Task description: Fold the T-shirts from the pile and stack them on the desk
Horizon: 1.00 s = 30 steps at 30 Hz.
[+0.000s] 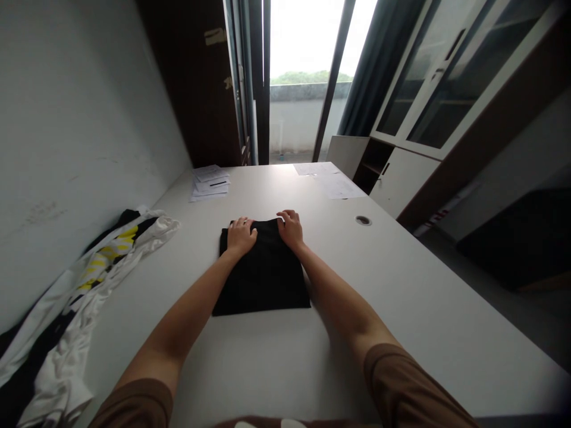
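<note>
A black folded garment [265,276] lies flat on the white table in front of me, squared into a neat rectangle; its exact kind cannot be told. My left hand [241,236] rests on its far left part, palm down, with the fingers stretched forward and the thumb apart. At the far right corner, my right hand [291,230] touches the cloth's edge, its fingers slightly bent and spread. Both forearms reach across the table, the right one passing along the garment's right side.
Crumpled white, black and yellow clothes [107,255] lie in a heap along the left wall. Papers with a pen [210,183] sit at the far left, and more sheets [339,184] at the far right. A cable hole [363,220] is set in the white table [401,285]. Cabinets [428,89] stand beyond.
</note>
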Each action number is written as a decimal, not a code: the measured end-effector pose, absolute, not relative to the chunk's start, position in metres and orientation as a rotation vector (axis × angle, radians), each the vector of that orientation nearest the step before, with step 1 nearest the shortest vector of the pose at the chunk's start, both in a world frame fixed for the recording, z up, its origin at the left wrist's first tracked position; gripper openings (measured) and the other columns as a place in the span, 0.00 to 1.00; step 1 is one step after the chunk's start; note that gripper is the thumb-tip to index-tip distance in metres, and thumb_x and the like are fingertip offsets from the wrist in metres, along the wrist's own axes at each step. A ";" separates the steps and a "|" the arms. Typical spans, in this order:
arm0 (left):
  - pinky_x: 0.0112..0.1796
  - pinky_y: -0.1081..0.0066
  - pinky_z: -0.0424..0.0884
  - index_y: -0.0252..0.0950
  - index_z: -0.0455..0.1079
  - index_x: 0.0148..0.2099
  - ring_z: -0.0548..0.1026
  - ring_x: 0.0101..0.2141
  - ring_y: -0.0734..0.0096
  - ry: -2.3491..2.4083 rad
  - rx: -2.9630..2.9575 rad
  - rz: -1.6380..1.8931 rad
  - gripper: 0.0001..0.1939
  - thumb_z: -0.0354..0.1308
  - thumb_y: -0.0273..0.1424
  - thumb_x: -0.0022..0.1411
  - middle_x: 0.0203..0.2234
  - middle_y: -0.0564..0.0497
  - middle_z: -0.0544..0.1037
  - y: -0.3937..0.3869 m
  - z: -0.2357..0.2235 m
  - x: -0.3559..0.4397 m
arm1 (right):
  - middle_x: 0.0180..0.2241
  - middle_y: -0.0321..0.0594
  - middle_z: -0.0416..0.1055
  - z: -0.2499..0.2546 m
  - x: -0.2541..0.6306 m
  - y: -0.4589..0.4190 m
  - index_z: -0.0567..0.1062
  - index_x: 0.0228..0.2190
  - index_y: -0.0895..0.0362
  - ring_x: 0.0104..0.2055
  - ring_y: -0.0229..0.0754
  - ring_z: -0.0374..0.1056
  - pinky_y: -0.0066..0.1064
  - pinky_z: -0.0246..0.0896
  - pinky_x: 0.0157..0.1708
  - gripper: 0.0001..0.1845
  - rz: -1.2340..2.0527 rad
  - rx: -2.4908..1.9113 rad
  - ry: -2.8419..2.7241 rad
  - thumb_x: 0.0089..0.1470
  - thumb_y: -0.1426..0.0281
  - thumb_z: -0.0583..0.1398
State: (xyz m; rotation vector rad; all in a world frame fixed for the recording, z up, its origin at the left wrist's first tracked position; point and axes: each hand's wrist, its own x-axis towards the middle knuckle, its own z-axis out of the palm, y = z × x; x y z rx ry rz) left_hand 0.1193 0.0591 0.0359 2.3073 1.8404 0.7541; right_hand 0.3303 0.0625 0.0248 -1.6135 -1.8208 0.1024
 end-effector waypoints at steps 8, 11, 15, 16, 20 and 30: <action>0.67 0.42 0.42 0.44 0.56 0.74 0.50 0.71 0.46 1.800 2.371 0.354 0.31 0.44 0.45 0.73 0.73 0.43 0.53 0.054 -0.010 0.125 | 0.62 0.45 0.66 0.004 0.304 0.056 0.74 0.59 0.51 0.65 0.50 0.58 0.42 0.48 0.66 0.23 0.155 -1.680 -2.222 0.69 0.59 0.53; 0.67 0.42 0.39 0.45 0.53 0.75 0.48 0.71 0.45 1.818 2.346 0.328 0.35 0.43 0.51 0.72 0.73 0.44 0.51 0.061 -0.015 0.118 | 0.71 0.42 0.54 -0.004 0.306 0.058 0.67 0.65 0.48 0.73 0.50 0.45 0.48 0.37 0.70 0.27 0.212 -1.764 -2.250 0.70 0.54 0.51; 0.67 0.40 0.36 0.44 0.53 0.75 0.45 0.72 0.45 1.876 2.266 0.301 0.39 0.43 0.56 0.70 0.73 0.43 0.50 0.074 -0.009 0.108 | 0.74 0.42 0.44 -0.006 0.308 0.059 0.61 0.68 0.47 0.75 0.49 0.37 0.50 0.33 0.71 0.31 0.274 -1.807 -2.278 0.70 0.50 0.46; 0.67 0.40 0.35 0.43 0.54 0.75 0.45 0.72 0.45 1.892 2.246 0.292 0.39 0.44 0.56 0.69 0.73 0.42 0.50 0.077 -0.007 0.105 | 0.74 0.42 0.43 -0.006 0.308 0.058 0.60 0.69 0.47 0.75 0.48 0.37 0.50 0.32 0.71 0.32 0.271 -1.810 -2.280 0.70 0.50 0.46; 0.67 0.40 0.34 0.41 0.55 0.74 0.43 0.72 0.45 1.934 2.217 0.258 0.38 0.45 0.54 0.70 0.74 0.41 0.49 0.069 -0.004 0.095 | 0.74 0.43 0.42 -0.007 0.306 0.057 0.58 0.70 0.46 0.76 0.49 0.35 0.52 0.29 0.71 0.33 0.239 -1.823 -2.270 0.70 0.49 0.45; 0.69 0.48 0.37 0.39 0.55 0.74 0.50 0.71 0.52 1.630 2.573 0.344 0.34 0.44 0.49 0.73 0.72 0.41 0.54 -0.013 -0.003 0.097 | 0.75 0.45 0.38 -0.010 0.310 0.062 0.56 0.70 0.48 0.76 0.49 0.31 0.54 0.27 0.70 0.36 0.296 -1.813 -2.281 0.69 0.47 0.45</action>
